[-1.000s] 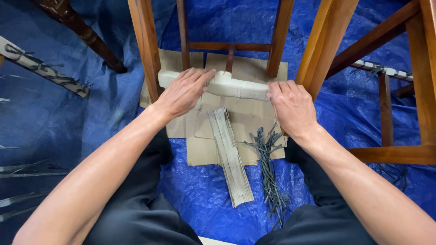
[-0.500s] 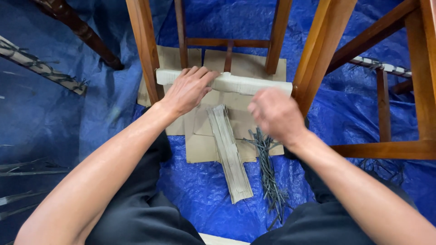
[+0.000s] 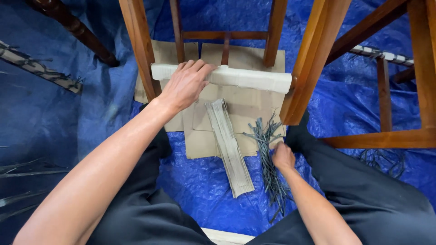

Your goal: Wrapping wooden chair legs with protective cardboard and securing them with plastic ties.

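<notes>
Floor covered by crumpled blue tarpaulin (image 3: 354, 104); brown wooden chair frames (image 3: 313, 59) stand on it, a dark turned leg (image 3: 77, 29) upper left.
</notes>
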